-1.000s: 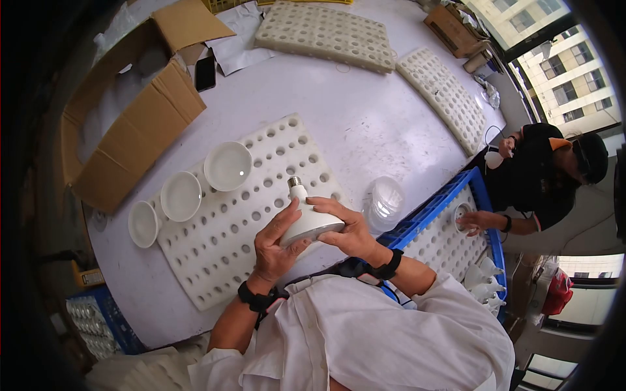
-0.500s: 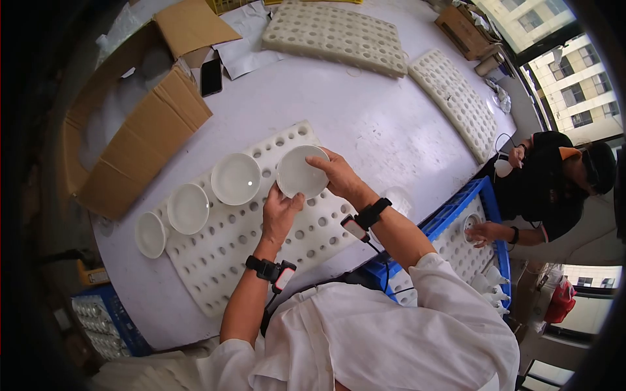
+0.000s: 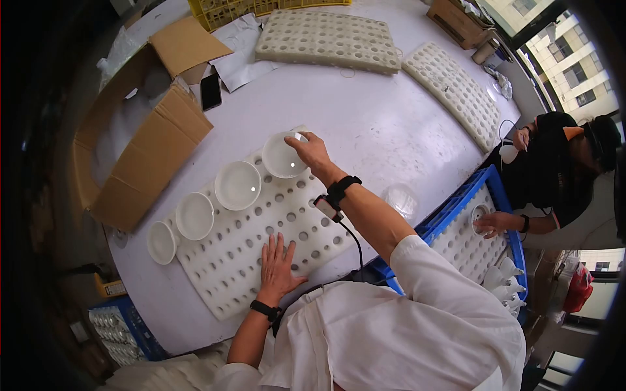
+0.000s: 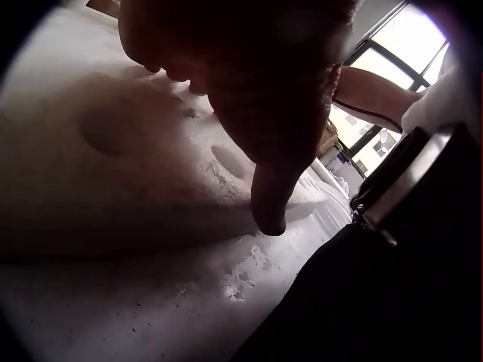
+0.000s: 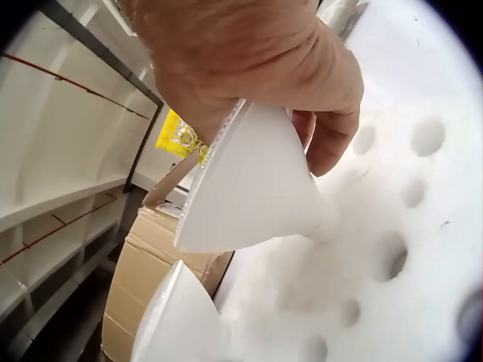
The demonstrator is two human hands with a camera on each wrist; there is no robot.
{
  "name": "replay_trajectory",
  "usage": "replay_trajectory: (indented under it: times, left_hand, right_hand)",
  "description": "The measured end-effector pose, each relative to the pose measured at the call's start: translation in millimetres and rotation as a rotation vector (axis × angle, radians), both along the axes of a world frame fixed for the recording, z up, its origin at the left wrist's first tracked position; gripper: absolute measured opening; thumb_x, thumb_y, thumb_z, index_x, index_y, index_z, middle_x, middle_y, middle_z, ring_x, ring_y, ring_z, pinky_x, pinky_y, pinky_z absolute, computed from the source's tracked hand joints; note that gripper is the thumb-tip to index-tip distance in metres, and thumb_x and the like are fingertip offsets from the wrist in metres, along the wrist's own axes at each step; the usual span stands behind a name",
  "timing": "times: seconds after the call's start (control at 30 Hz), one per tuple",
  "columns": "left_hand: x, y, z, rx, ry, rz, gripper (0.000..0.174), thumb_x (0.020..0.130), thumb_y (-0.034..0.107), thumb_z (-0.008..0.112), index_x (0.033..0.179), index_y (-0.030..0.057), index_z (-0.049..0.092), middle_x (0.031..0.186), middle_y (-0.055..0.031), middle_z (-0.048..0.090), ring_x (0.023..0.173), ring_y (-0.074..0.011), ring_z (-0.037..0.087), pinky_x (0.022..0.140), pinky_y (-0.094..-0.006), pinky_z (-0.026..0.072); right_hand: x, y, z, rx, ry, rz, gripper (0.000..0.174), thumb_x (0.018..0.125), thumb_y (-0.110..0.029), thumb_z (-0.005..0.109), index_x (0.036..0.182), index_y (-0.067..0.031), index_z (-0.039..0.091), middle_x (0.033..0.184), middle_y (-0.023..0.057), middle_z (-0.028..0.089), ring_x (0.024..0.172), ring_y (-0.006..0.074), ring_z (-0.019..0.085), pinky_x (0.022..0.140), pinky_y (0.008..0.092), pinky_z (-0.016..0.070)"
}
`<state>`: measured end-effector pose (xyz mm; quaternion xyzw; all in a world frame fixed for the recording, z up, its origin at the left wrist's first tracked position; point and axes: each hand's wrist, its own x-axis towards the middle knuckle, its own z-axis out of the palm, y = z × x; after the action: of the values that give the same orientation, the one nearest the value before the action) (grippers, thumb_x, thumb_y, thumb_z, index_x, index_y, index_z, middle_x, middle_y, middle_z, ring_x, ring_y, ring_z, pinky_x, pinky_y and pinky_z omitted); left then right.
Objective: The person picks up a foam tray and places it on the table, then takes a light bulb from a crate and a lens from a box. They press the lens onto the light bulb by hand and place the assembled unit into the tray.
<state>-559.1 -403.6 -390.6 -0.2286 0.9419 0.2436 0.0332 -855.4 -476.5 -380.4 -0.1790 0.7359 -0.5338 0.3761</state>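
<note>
Standing lamps [image 3: 194, 216]: three, tilted on the foam board [image 3: 225, 277].
My left fingers [image 3: 272, 252]: spread flat on that board, holding nothing.
Held lamp [image 5: 253, 185]: row's right end, neck aimed down at the foam.
My right fingers [image 5: 333, 143]: nearer hand, pinching its rim.

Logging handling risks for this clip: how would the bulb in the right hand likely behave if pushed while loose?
The bulb would probably roll in an arc or tip, since it narrows sharply from its wide face. Its smooth-looking surface may slip in the right hand. It seems stiff rather than floppy: its sides show no dent where gripped.
</note>
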Motion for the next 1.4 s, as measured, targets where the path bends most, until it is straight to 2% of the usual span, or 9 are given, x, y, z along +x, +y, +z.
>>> replay_trajectory:
  times: [0.1, 0.17, 0.37, 0.57, 0.7, 0.93, 1.03, 1.13, 1.4]
  left_hand:
    - [-0.1, 0.7, -3.4, -0.003, 0.012, 0.0, 0.097, 0.047, 0.035, 0.086, 0.13, 0.0076, 0.046, 0.147, -0.0223, 0.022, 0.137, -0.0404, 0.017, 0.11, -0.0521, 0.0166]
    - [0.5, 0.3, -6.1, 0.002, 0.028, 0.006, 0.097, 0.047, 0.034, 0.086, 0.131, 0.0075, 0.046, 0.147, -0.0224, 0.021, 0.137, -0.0403, 0.016, 0.11, -0.052, 0.0163]
    - [-0.4, -1.6, -6.6, 0.061, 0.08, 0.013, 0.093, 0.048, 0.03, 0.085, 0.13, 0.0083, 0.048, 0.148, -0.0198, 0.023, 0.138, -0.0386, 0.016, 0.112, -0.0486, 0.0142]
    - [-6.6, -6.9, -16.0, 0.062, 0.097, -0.033, 0.093, 0.048, 0.03, 0.084, 0.13, 0.0055, 0.048, 0.148, -0.0209, 0.022, 0.138, -0.0396, 0.015, 0.112, -0.0481, 0.0141]
    - [-17.1, -9.1, -15.7, 0.056, 0.095, -0.065, 0.093, 0.05, 0.033, 0.083, 0.13, 0.0046, 0.047, 0.148, -0.0219, 0.021, 0.138, -0.04, 0.013, 0.113, -0.0478, 0.0132]
    - [-21.6, -10.5, -5.3, 0.036, 0.054, -0.104, 0.097, 0.051, 0.037, 0.084, 0.132, 0.0032, 0.044, 0.148, -0.0206, 0.02, 0.139, -0.0375, 0.011, 0.113, -0.0461, 0.0126]
    - [-22.1, -15.4, 3.4, 0.134, 0.161, -0.041, 0.08, 0.057, 0.029, 0.083, 0.125, 0.0007, 0.05, 0.144, -0.0233, 0.029, 0.136, -0.038, 0.022, 0.111, -0.0444, 0.0218]
    - [-31.1, -37.0, 29.3, -0.11, 0.486, 0.087, 0.052, 0.067, 0.009, 0.074, 0.115, -0.0006, 0.055, 0.13, -0.0208, 0.049, 0.123, -0.0352, 0.045, 0.101, -0.0402, 0.0372]
    - [-76.8, -115.9, 51.2, -0.437, 0.216, 0.155, 0.07, 0.073, 0.015, 0.071, 0.133, 0.0017, 0.039, 0.143, -0.0208, 0.032, 0.134, -0.0361, 0.027, 0.11, -0.0437, 0.0219]
  right_hand:
    - [2.4, 21.5, 26.3, 0.063, -0.053, -0.105, 0.072, 0.077, -0.038, 0.067, 0.129, 0.0052, 0.044, 0.121, 0.0229, 0.054, 0.108, 0.0321, 0.057, 0.087, 0.0386, 0.0488]
    - [-4.9, 51.8, 32.2, -0.195, -0.03, -0.098, 0.066, 0.079, -0.03, 0.066, 0.131, 0.0037, 0.042, 0.125, 0.0217, 0.051, 0.108, 0.0315, 0.056, 0.089, 0.0372, 0.0477]
    - [-16.9, 172.4, 22.3, -0.043, 0.257, -0.034, 0.043, 0.083, -0.02, 0.063, 0.12, 0.0016, 0.054, 0.113, 0.0184, 0.06, 0.102, 0.026, 0.06, 0.086, 0.0336, 0.0491]
    - [-39.2, 265.4, 17.8, 0.463, 0.847, 0.116, 0.057, 0.073, -0.031, 0.07, 0.121, -0.0056, 0.055, 0.121, 0.0216, 0.055, 0.114, 0.0377, 0.049, 0.097, 0.0428, 0.0413]
    - [-47.2, 287.0, 14.0, 0.717, 0.731, 0.231, 0.078, 0.068, -0.049, 0.07, 0.131, -0.0078, 0.048, 0.135, 0.0276, 0.039, 0.127, 0.0409, 0.037, 0.104, 0.0459, 0.0339]
    - [-36.2, 287.8, 20.5, 0.789, 0.645, 0.345, 0.078, 0.071, -0.05, 0.068, 0.133, -0.0083, 0.046, 0.138, 0.0291, 0.035, 0.13, 0.0432, 0.032, 0.104, 0.0469, 0.0333]
    - [-29.4, 286.4, 27.8, 0.812, 0.758, 0.331, 0.073, 0.074, -0.05, 0.066, 0.131, -0.0083, 0.047, 0.137, 0.0271, 0.037, 0.13, 0.0422, 0.031, 0.104, 0.0464, 0.034]
    - [-18.5, 296.3, 33.7, 0.624, 0.817, 0.249, 0.063, 0.077, -0.039, 0.067, 0.129, -0.0071, 0.049, 0.136, 0.0249, 0.04, 0.127, 0.0415, 0.036, 0.103, 0.0459, 0.0354]
    - [45.1, 317.2, 37.9, 0.281, 0.876, 0.251, 0.058, 0.075, -0.026, 0.071, 0.126, -0.0056, 0.049, 0.132, 0.0227, 0.042, 0.124, 0.043, 0.038, 0.102, 0.0481, 0.0338]
